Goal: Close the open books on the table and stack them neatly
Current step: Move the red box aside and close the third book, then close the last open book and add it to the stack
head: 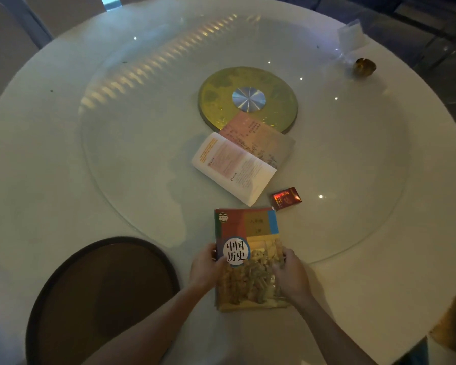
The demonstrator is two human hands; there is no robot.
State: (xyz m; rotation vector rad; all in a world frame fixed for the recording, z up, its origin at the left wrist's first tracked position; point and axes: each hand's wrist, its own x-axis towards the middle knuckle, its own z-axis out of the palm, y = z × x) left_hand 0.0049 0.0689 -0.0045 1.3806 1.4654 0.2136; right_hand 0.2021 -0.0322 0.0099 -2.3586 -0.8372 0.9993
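Note:
A closed history textbook (248, 233) with a colourful cover lies flat near the table's front edge. My left hand (204, 267) grips its left edge and my right hand (290, 272) grips its right edge, thumbs resting on the cover. Beyond it, an open book (237, 164) lies with its pages up, tilted, its far page reaching the gold turntable hub (274, 101). The thickness under the closed book suggests more than one volume, but I cannot tell.
A small red box (286, 198) sits just right of the open book. A dark round tray (103, 293) lies at the front left. A small gold object (363, 66) and clear wrapping (350, 35) sit far right. A glass turntable (142, 127) covers the white round table (24, 154).

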